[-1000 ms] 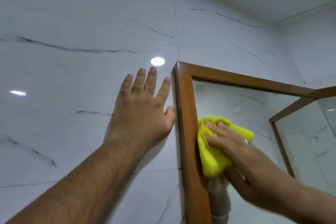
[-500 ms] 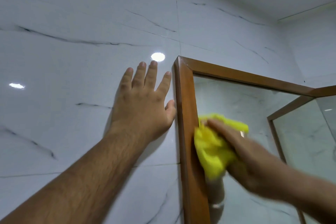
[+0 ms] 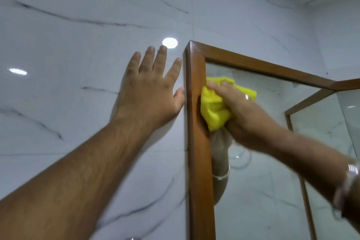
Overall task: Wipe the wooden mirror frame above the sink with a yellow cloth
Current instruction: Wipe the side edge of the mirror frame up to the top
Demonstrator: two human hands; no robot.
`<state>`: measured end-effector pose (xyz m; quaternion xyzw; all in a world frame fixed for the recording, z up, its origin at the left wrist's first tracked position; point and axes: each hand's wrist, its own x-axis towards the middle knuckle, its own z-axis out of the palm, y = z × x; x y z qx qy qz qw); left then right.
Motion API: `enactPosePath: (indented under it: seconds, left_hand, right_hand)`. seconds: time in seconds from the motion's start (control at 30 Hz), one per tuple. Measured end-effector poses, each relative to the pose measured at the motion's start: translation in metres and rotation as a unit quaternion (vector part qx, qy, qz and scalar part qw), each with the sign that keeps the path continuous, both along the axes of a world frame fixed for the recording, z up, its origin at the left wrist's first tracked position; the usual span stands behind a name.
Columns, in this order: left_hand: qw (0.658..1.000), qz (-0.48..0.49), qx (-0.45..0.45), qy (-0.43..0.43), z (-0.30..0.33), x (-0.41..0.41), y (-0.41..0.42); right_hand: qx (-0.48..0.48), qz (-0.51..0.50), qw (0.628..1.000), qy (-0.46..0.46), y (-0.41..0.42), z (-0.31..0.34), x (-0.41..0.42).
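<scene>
Pressing a bunched yellow cloth [image 3: 214, 109] against the wooden mirror frame [image 3: 198, 142], the right hand [image 3: 247, 117] works the frame's left upright, a little below its top-left corner. That hand's fingers are curled and held close together over the wad, fingertips pointing toward ten o'clock, with cloth bulging out at the hand's nine o'clock side and hanging down at six. The cloth's left edge sits on the inner half of the wood; the rest of it lies over the mirror glass [image 3: 263, 191]. A watch [image 3: 350, 173] shows on the right wrist at the picture's four o'clock edge, blurred.

Over at nine o'clock of the frame, the left hand [image 3: 150, 93] lies flat on the white marble wall [image 3: 78, 45], fingers spread and pointing to twelve o'clock. Its thumb tip rests just beside the frame's outer edge; whether it touches I cannot tell. The index fingertip is also close to that edge, higher up.

At twelve o'clock of the left hand's fingertips, a round light reflection [image 3: 169, 42] glows on the tile, and a second, flatter one [image 3: 18, 71] sits far out at nine o'clock. The frame's top rail runs from the corner toward three o'clock, sloping down. In the glass, a dim reflection of the right forearm shows directly below the cloth.
</scene>
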<state>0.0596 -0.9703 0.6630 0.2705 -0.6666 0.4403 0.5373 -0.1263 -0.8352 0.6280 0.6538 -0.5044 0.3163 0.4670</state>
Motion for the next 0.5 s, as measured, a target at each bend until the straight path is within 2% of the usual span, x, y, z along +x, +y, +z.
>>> enactPosePath:
  seconds: [0.13, 0.2, 0.27, 0.3, 0.33, 0.37, 0.4, 0.43, 0.47, 0.5]
  left_hand:
    - [0.999, -0.004, 0.030, -0.013, -0.022, 0.003, 0.002]
    - [0.998, -0.032, 0.053, -0.016, -0.062, 0.003, 0.007]
    - [0.993, -0.059, 0.095, -0.020, -0.113, 0.004, 0.018]
    - [0.990, -0.068, 0.120, -0.020, -0.136, 0.003, 0.024]
    - [0.988, -0.069, 0.135, -0.024, -0.152, 0.001, 0.029]
    - [0.986, -0.060, 0.152, -0.027, -0.171, 0.000, 0.035]
    - [0.986, -0.060, 0.155, -0.021, -0.179, -0.002, 0.037]
    - [0.986, -0.052, 0.157, -0.015, -0.187, -0.003, 0.038]
    - [0.986, -0.049, 0.159, -0.010, -0.190, -0.005, 0.040]
    - [0.985, -0.044, 0.168, -0.009, -0.197, -0.008, 0.043]
  right_hand:
    - [0.044, -0.004, 0.999, -0.014, -0.005, -0.148, -0.003]
    - [0.034, -0.035, 0.998, 0.031, -0.014, -0.236, -0.006]
    - [0.046, -0.114, 0.992, 0.004, -0.025, -0.299, 0.006]
    - [0.058, -0.120, 0.989, -0.056, -0.022, -0.309, 0.007]
    - [0.079, -0.058, 0.989, -0.114, -0.025, -0.313, 0.005]
    - [0.095, -0.015, 0.986, -0.133, -0.022, -0.319, 0.009]
    - [0.111, -0.052, 0.985, -0.117, -0.014, -0.309, 0.011]
    - [0.055, -0.079, 0.994, -0.052, -0.011, -0.301, 0.012]
    - [0.035, -0.059, 0.998, -0.009, -0.013, -0.287, 0.009]
    - [0.026, -0.050, 0.998, -0.010, -0.004, -0.272, 0.008]
